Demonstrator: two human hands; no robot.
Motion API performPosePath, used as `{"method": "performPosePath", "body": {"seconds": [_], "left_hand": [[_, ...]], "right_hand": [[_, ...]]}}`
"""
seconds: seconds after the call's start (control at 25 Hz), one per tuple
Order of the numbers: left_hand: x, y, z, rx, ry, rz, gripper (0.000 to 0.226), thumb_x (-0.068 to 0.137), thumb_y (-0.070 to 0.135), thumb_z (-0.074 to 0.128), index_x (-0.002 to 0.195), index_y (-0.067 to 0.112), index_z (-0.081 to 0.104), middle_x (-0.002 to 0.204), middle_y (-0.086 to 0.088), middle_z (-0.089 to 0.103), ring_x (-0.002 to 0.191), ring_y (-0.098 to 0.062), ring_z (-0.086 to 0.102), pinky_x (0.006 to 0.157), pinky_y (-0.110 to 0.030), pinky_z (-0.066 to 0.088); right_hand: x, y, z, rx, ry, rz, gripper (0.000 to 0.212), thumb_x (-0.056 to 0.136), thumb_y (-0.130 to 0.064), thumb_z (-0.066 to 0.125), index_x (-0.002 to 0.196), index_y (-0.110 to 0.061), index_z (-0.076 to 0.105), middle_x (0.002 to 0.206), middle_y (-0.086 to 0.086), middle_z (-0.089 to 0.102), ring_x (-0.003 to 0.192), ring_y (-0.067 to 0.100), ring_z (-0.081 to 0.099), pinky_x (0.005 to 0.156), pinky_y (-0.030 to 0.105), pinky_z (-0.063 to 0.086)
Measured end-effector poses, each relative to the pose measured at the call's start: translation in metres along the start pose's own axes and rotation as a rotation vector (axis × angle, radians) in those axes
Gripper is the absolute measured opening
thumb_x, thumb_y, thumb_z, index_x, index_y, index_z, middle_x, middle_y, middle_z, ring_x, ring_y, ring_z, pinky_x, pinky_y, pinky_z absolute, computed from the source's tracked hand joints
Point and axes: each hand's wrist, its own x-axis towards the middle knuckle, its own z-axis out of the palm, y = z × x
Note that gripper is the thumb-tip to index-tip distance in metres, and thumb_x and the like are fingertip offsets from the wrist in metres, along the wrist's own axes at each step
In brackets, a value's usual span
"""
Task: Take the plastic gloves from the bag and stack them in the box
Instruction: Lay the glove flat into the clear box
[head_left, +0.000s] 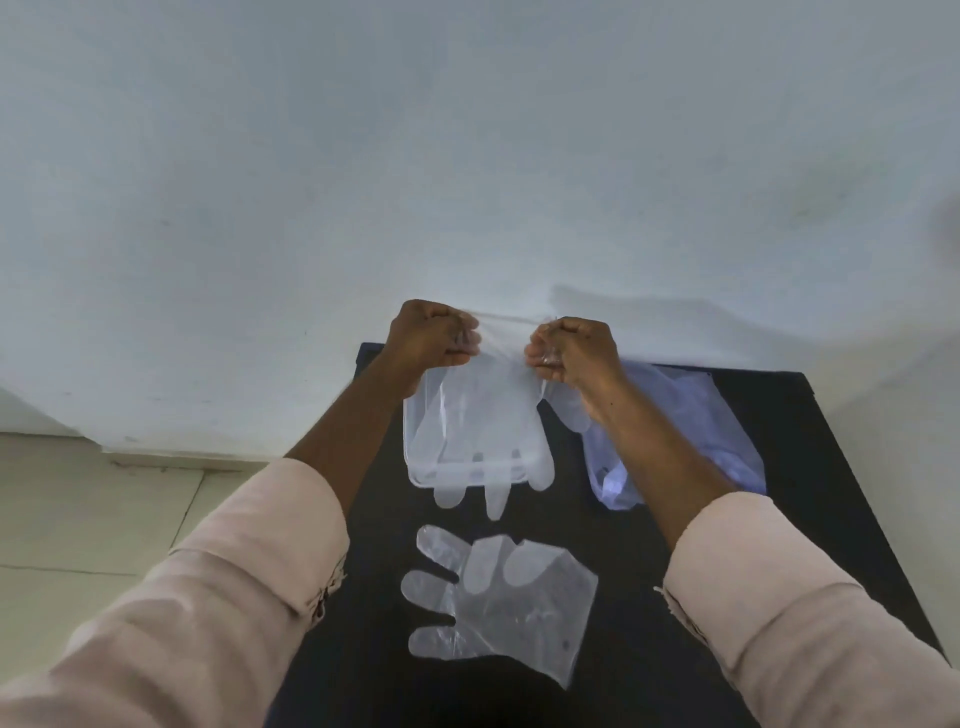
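My left hand (431, 335) and my right hand (571, 351) each pinch a top corner of a clear plastic glove (483, 410), stretched between them. The glove hangs fingers down over a clear shallow box (415, 457) at the far middle of the black table (363, 571). Its fingertips reach past the box's near rim. A thin bluish plastic bag (691, 415) lies to the right of the box, partly behind my right forearm. Two more clear gloves (498, 592) lie flat and overlapping on the table nearer to me.
A white wall rises directly behind the table. Pale floor tiles (93, 519) show to the left of the table. My pink sleeves cover both lower corners of the view.
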Motion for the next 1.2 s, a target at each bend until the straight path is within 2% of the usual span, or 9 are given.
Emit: {"method": "performPosePath", "body": {"seconds": [0.2, 0.36, 0.52, 0.6, 0.68, 0.76, 0.88, 0.96, 1.2], "left_hand": [[0.052, 0.011, -0.005, 0.013, 0.123, -0.043, 0.018, 0.091, 0.003, 0.054, 0.095, -0.002, 0.071, 0.089, -0.021, 0.071, 0.074, -0.026, 0.069, 0.065, -0.026, 0.060], [0.078, 0.030, -0.007, -0.079, 0.186, -0.005, 0.018, 0.090, -0.001, 0.051, 0.096, -0.002, 0.069, 0.090, -0.021, 0.068, 0.075, -0.028, 0.067, 0.065, -0.025, 0.059], [0.081, 0.065, -0.009, -0.144, 0.251, 0.283, 0.017, 0.091, 0.005, 0.054, 0.092, 0.004, 0.071, 0.087, -0.018, 0.070, 0.080, -0.028, 0.069, 0.080, -0.040, 0.059], [0.064, 0.067, -0.016, -0.201, 0.205, 0.495, 0.016, 0.092, 0.014, 0.059, 0.087, 0.013, 0.073, 0.083, -0.012, 0.073, 0.082, -0.026, 0.072, 0.074, -0.034, 0.058], [0.043, 0.042, -0.022, -0.184, 0.143, 0.574, 0.016, 0.092, 0.017, 0.060, 0.084, 0.018, 0.074, 0.082, -0.006, 0.074, 0.083, -0.025, 0.072, 0.073, -0.031, 0.057], [0.027, -0.005, -0.023, -0.106, 0.105, 0.488, 0.016, 0.089, 0.011, 0.061, 0.079, 0.017, 0.073, 0.080, -0.003, 0.073, 0.079, -0.022, 0.068, 0.074, -0.033, 0.055], [0.020, -0.074, -0.016, 0.051, 0.104, 0.272, 0.016, 0.089, -0.006, 0.059, 0.082, 0.000, 0.072, 0.082, -0.011, 0.072, 0.078, -0.018, 0.068, 0.077, -0.031, 0.054], [0.024, -0.099, -0.011, 0.129, 0.137, 0.188, 0.018, 0.091, -0.005, 0.058, 0.083, 0.001, 0.073, 0.084, -0.013, 0.073, 0.082, -0.020, 0.070, 0.081, -0.035, 0.059], [0.055, -0.088, -0.008, 0.084, 0.207, 0.117, 0.021, 0.088, 0.000, 0.058, 0.073, 0.006, 0.071, 0.076, -0.005, 0.074, 0.075, -0.020, 0.069, 0.079, -0.042, 0.057]], "right_hand": [[0.056, -0.008, 0.026, -0.083, 0.026, -0.019, 0.019, 0.082, -0.008, 0.059, 0.067, -0.014, 0.068, 0.072, 0.011, 0.071, 0.060, 0.018, 0.069, 0.055, 0.022, 0.058], [0.086, -0.034, 0.039, -0.134, 0.003, -0.156, 0.019, 0.081, -0.002, 0.055, 0.071, -0.010, 0.069, 0.073, 0.009, 0.070, 0.066, 0.019, 0.069, 0.066, 0.029, 0.060], [0.090, -0.065, 0.044, -0.131, 0.026, -0.519, 0.019, 0.081, 0.000, 0.052, 0.073, -0.006, 0.068, 0.074, 0.006, 0.070, 0.072, 0.025, 0.067, 0.074, 0.042, 0.058], [0.076, -0.063, 0.039, -0.073, 0.095, -0.752, 0.016, 0.086, -0.008, 0.057, 0.076, -0.015, 0.067, 0.074, -0.003, 0.070, 0.072, 0.022, 0.066, 0.069, 0.036, 0.054], [0.058, -0.034, 0.035, -0.058, 0.099, -0.843, 0.012, 0.092, -0.021, 0.060, 0.083, -0.022, 0.068, 0.080, -0.007, 0.071, 0.074, 0.013, 0.066, 0.068, 0.026, 0.051], [0.040, 0.014, 0.034, -0.075, 0.040, -0.742, 0.011, 0.094, -0.023, 0.060, 0.088, -0.024, 0.070, 0.084, -0.007, 0.073, 0.080, 0.008, 0.067, 0.071, 0.022, 0.051], [0.027, 0.083, 0.034, -0.194, -0.047, -0.585, 0.012, 0.092, -0.017, 0.060, 0.089, -0.016, 0.072, 0.082, -0.002, 0.074, 0.077, 0.004, 0.067, 0.069, 0.020, 0.051], [0.029, 0.109, 0.034, -0.235, -0.057, -0.518, 0.013, 0.092, -0.017, 0.060, 0.087, -0.012, 0.071, 0.080, -0.001, 0.074, 0.075, 0.007, 0.067, 0.066, 0.016, 0.051], [0.066, 0.094, 0.042, -0.270, -0.034, -0.437, 0.014, 0.090, -0.015, 0.062, 0.080, -0.009, 0.069, 0.073, 0.004, 0.071, 0.065, 0.009, 0.062, 0.059, 0.010, 0.044]]}}
